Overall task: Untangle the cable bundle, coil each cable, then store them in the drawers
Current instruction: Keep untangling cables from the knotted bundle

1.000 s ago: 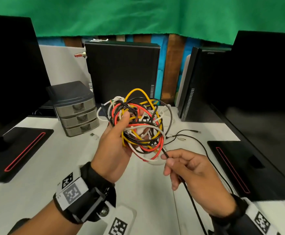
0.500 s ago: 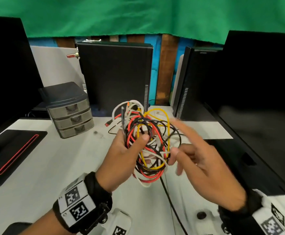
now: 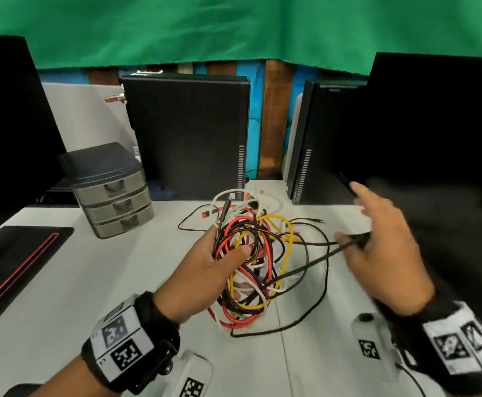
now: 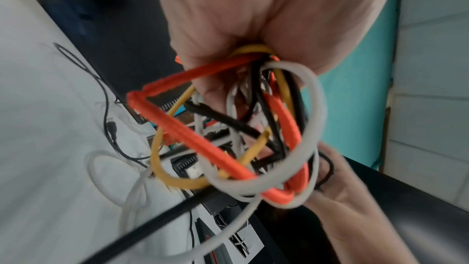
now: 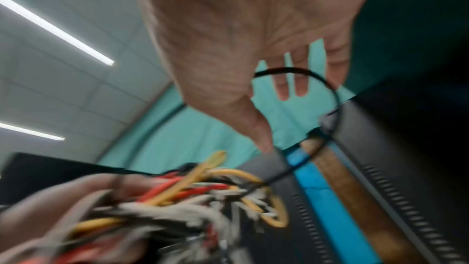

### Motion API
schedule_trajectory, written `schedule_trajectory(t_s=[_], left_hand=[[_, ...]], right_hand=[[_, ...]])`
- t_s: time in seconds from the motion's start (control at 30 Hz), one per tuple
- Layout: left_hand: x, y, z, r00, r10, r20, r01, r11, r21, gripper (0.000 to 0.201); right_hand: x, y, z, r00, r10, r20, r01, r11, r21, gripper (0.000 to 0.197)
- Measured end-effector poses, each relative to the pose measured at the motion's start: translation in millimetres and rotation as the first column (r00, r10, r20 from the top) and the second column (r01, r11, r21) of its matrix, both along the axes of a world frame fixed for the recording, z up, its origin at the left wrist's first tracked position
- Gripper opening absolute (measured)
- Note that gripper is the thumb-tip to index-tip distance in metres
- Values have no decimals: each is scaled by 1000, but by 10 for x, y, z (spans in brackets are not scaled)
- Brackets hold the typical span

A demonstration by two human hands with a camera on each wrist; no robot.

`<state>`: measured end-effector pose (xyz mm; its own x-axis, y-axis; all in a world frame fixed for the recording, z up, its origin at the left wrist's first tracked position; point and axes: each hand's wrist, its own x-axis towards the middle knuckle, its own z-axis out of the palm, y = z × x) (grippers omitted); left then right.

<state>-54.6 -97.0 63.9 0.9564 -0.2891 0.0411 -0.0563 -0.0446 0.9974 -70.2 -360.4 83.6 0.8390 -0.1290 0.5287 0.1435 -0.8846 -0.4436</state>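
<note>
The cable bundle [image 3: 248, 253] is showing smooth plastic jackets, while its orange cable [image 4: 182, 127] is looking ribbed or braided. The drawers [image 3: 116, 207] are appearing as translucent grey plastic under a matt dark top. The table [image 3: 62, 282] is looking smooth and matt white. Green cloth [image 3: 234, 27] is hanging behind, above bare wood [image 3: 274, 118].

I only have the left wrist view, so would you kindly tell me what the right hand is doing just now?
Observer: A black cable runs from the bundle out to the right hand, crossing its spread fingers.
Operator: Thank you. Are the drawers open yet?
Observer: No. All three drawers look closed. They stand on the table, left of the bundle.
</note>
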Motion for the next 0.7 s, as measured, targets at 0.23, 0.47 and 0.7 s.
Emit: schedule_trajectory(t_s=[0.23, 0.47, 0.7], left_hand=[[68, 86, -9, 997, 63, -55, -62, 998, 13, 29], [152, 258, 46, 998, 30, -49, -22, 989, 144, 30], [299, 360, 112, 987, 155, -45, -148, 981, 123, 30]], right_hand=[[-354, 695, -194, 847, 525, -79, -475, 684, -553, 23], [-12, -111, 162, 949, 107, 298, -142, 985, 97, 11], [59, -356, -81, 977, -134, -168, 108, 982, -157, 45]])
